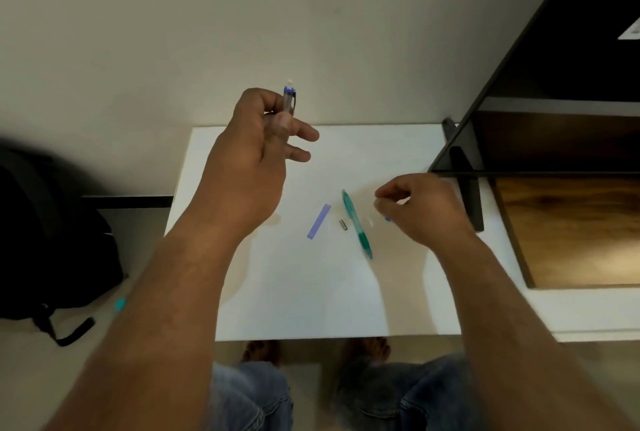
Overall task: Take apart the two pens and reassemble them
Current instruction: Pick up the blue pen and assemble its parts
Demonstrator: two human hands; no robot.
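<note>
My left hand (258, 150) is raised above the far left of the white table (277, 292) and grips the clear barrel of the blue pen (289, 99), clicker end up. On the table lie a blue grip sleeve (319, 221), a small metal spring (343, 225), a whole green pen (356, 222) and a small clear piece (370, 221). My right hand (420, 208) hovers just right of the green pen with its fingers pinched together. A bit of blue (388, 219) shows under it. Whether the fingers hold something I cannot see.
A dark shelf unit (540, 139) with a wooden panel stands at the table's right side, its leg (469, 188) close to my right hand. A black backpack (45, 240) lies on the floor at the left. The beige wall is behind the table. My knees are below its front edge.
</note>
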